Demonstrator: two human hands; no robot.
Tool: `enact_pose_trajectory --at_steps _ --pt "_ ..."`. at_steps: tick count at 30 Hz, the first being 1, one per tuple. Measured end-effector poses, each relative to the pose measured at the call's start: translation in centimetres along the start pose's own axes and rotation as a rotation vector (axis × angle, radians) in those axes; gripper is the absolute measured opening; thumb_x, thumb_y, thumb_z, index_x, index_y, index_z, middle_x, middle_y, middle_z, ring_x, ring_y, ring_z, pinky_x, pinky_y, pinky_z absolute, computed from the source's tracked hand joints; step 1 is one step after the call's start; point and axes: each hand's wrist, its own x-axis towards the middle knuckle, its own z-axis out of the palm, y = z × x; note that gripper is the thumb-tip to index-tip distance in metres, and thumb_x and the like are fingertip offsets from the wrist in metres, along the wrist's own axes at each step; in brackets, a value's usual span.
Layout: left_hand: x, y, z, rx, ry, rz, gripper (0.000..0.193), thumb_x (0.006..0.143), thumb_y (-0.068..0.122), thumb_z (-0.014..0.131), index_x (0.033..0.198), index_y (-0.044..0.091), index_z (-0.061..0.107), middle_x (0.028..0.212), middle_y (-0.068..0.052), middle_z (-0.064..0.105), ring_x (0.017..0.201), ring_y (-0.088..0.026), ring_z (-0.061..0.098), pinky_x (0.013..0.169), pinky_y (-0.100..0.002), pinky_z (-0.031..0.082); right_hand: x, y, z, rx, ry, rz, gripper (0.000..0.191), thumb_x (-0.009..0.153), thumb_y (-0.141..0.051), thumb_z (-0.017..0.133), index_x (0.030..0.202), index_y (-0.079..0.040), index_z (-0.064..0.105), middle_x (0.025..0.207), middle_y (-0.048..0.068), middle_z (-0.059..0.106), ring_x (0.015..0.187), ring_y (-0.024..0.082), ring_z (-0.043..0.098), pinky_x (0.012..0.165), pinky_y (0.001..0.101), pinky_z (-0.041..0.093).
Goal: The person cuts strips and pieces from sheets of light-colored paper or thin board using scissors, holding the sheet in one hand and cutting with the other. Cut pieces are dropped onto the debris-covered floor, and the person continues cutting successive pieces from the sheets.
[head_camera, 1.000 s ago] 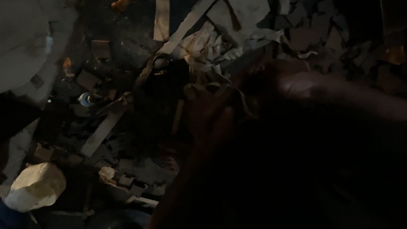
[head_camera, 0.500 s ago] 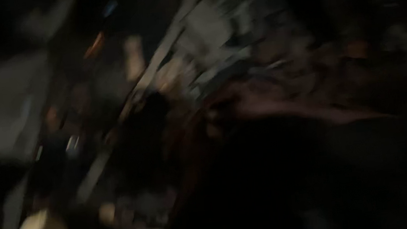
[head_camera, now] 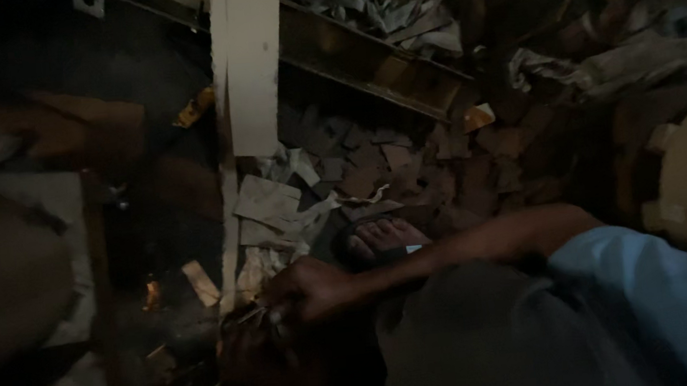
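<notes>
**Working a small piece at floor level in poor light**

Your right hand (head_camera: 306,287) reaches down from a blue sleeve (head_camera: 655,289) to the dark lower middle of the view. Its fingers are curled around something thin and pale, perhaps a strip or wire (head_camera: 248,315), but the light is too weak to say what it is, or whether the hand is truly clamped on it. Your left hand seems to lie just below, in the darkest patch (head_camera: 246,362); you cannot tell from this view whether it grips, steadies or only rests there.

Your foot, in a sandal (head_camera: 378,242), sits just behind the right hand. Scraps of card and paper (head_camera: 273,204) cover the floor beyond it, with a white post (head_camera: 249,59) standing upright above them and a metal rail (head_camera: 365,65) running aslant behind.

To do this step well, in all likelihood you should bring the piece out of shadow before pulling or cutting. Keep both hands close together on it, work away from the toes, and clear loose scraps from under the hands so nothing snags.
</notes>
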Motion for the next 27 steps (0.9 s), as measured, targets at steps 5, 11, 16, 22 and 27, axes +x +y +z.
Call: enact_pose_trajectory --at_steps 5,11,16,22,27 --pt "2.0 -0.6 -6.0 -0.824 0.021 0.251 0.045 0.078 0.023 0.079 0.114 0.007 0.056 0.106 -0.01 0.06 0.094 -0.02 0.063 0.078 -0.036 0.057 0.2 0.4 -1.7 0.109 -0.131 -0.056 0.049 0.068 0.002 0.071 0.117 0.0 0.07 0.115 0.015 0.072 0.105 0.031 0.071 0.087 0.043 0.057" --pt "4.2 2.4 -13.0 -1.094 -0.544 -0.041 0.079 0.069 0.002 0.08 0.141 0.009 0.048 0.134 -0.012 0.059 0.122 -0.028 0.063 0.084 -0.044 0.062 0.3 -2.9 -5.6 0.132 0.021 -0.211 0.034 0.063 0.009 0.064 0.095 -0.002 0.068 0.113 0.014 0.075 0.111 0.029 0.074 0.088 0.0407 0.061" --pt "7.2 8.5 -14.5 -0.907 -0.572 0.541 0.072 0.09 0.01 0.071 0.154 0.007 0.038 0.147 -0.018 0.054 0.131 -0.034 0.06 0.098 -0.045 0.054 -1.2 -5.4 -16.1 0.345 -0.066 -0.318 0.053 0.067 0.006 0.056 0.117 -0.003 0.071 0.12 0.015 0.071 0.112 0.031 0.071 0.094 0.0455 0.061" --pt "10.7 20.5 -14.5 -1.222 -0.663 0.766 0.059 0.102 0.009 0.069 0.151 0.008 0.037 0.147 -0.019 0.055 0.138 -0.032 0.059 0.11 -0.044 0.053 -6.2 -9.7 -27.3 -0.284 0.258 -0.286 0.033 0.087 -0.005 0.07 0.12 -0.01 0.076 0.129 0.012 0.069 0.116 0.031 0.064 0.093 0.051 0.053" --pt "11.8 30.6 -11.7 -1.147 -0.374 0.682 0.06 0.087 0.003 0.074 0.14 0.005 0.045 0.134 -0.019 0.059 0.127 -0.031 0.066 0.098 -0.042 0.06 -9.6 -7.6 -30.8 -0.164 0.561 -0.07 0.035 0.099 -0.012 0.07 0.133 -0.011 0.066 0.151 0.012 0.049 0.146 0.031 0.051 0.113 0.0477 0.053"
